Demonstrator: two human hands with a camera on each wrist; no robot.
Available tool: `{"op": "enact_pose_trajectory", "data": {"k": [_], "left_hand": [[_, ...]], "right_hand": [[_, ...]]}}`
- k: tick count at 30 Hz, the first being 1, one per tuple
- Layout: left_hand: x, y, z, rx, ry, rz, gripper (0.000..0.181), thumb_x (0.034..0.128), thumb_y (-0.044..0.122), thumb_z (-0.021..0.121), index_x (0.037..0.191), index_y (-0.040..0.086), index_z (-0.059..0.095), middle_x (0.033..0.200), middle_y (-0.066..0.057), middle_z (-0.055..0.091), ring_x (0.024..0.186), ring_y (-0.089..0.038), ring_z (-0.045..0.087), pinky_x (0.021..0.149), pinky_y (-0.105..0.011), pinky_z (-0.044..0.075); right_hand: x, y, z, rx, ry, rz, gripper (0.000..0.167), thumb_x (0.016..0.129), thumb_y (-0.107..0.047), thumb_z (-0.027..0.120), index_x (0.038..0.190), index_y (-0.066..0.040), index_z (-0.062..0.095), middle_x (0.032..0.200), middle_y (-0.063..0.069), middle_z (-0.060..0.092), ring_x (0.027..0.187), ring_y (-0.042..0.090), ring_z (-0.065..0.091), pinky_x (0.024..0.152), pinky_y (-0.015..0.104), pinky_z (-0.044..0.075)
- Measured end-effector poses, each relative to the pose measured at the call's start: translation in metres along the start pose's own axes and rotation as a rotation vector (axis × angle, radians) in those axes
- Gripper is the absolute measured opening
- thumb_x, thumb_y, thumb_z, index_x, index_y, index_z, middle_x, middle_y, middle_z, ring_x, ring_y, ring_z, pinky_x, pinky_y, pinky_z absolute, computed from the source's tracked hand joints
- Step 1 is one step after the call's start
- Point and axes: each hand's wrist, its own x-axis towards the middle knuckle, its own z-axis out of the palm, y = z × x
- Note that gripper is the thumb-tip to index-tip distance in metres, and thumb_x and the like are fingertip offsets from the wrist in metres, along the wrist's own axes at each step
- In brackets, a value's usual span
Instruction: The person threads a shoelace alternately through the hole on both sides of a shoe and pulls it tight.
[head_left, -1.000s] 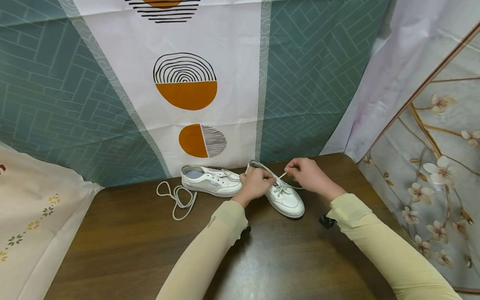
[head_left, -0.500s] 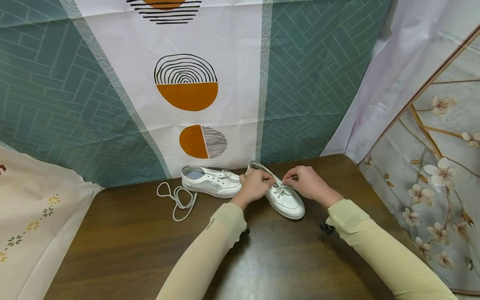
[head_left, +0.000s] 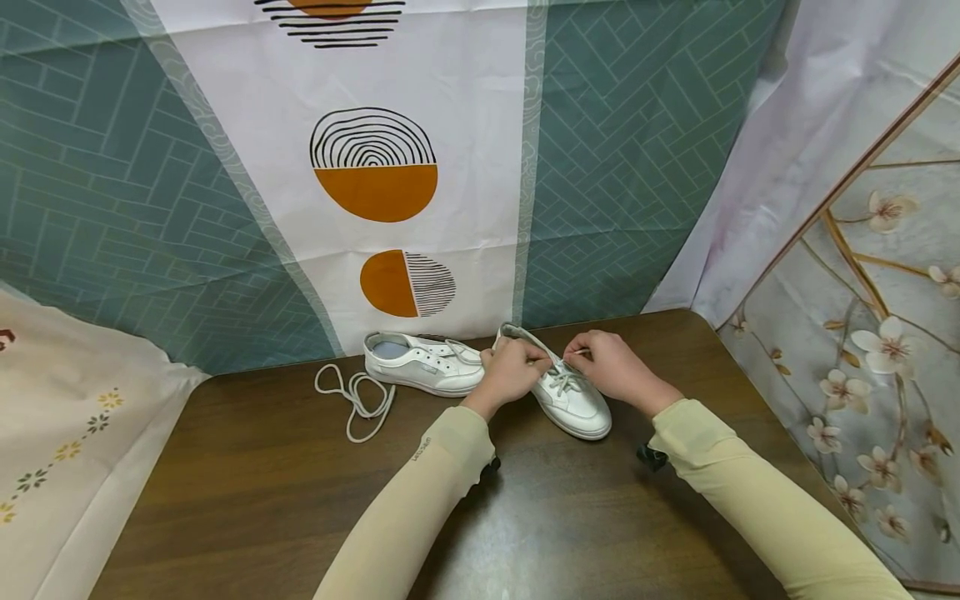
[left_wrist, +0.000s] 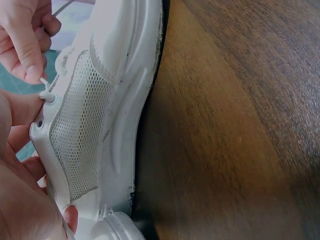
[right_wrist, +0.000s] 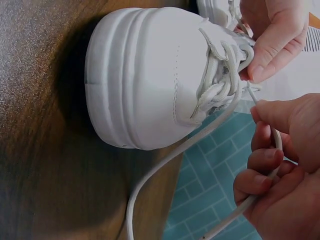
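A white shoe (head_left: 576,410) stands toe forward on the table between the two hands. My left hand (head_left: 512,371) grips its upper near the eyelets, thumb by an eyelet in the left wrist view. In the right wrist view my right hand (right_wrist: 285,165) pinches a pale lace (right_wrist: 276,137) between thumb and forefinger, and the lace runs on across its curled fingers. The pinched end meets the shoe's eyelet edge beside the left fingertips. Crossed lacing (right_wrist: 229,70) lies over the tongue, with another length hanging past the toe.
Left of the hands, a second white shoe (head_left: 420,367) lies along the back of the brown table (head_left: 300,500). Beside its heel is a loose, looped white lace (head_left: 360,407). A patterned cloth (head_left: 622,167) hangs behind the table, and a floral one at the right.
My right hand has moved left and slightly down, closer to the shoe and the left hand, with less lace showing between them. The left hand has barely moved.
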Motion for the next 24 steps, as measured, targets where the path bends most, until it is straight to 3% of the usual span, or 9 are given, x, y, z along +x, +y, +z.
{"op": "enact_pose_trajectory", "data": {"k": [24], "left_hand": [[-0.0008,0.0019,-0.0011,0.025,0.005,0.005,0.017,0.0888,0.035,0.06,0.087,0.03,0.076,0.093,0.019,0.067,0.105,-0.017,0.046,0.093,-0.053,0.021]], "right_hand": [[0.0017,0.0007,0.0021,-0.016,0.006,0.003,0.013,0.092,-0.026,0.059,0.093,-0.015,0.067,0.098,0.002,0.067,0.091,0.017,0.063,0.072,0.034,0.05]]}}
